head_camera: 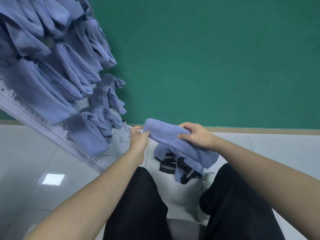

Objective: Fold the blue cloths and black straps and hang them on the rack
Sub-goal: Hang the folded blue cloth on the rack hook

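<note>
I hold a folded blue cloth (166,134) in the air above the floor. My right hand (195,135) grips it across the middle, fingers curled over its top. My left hand (138,137) pinches its left end. Below the cloth, a pile of black straps (170,166) with grey stripes lies on the floor, tangled with another blue cloth (178,175). The white pegboard rack (34,116) stands at the left, with several folded blue cloths (72,73) hanging on its hooks.
A green wall (207,58) rises behind, with a tan skirting at its foot. The floor is pale glossy tile (34,161). My legs in black trousers (143,205) fill the bottom of the view. Bare metal hooks (67,135) stick out low on the rack.
</note>
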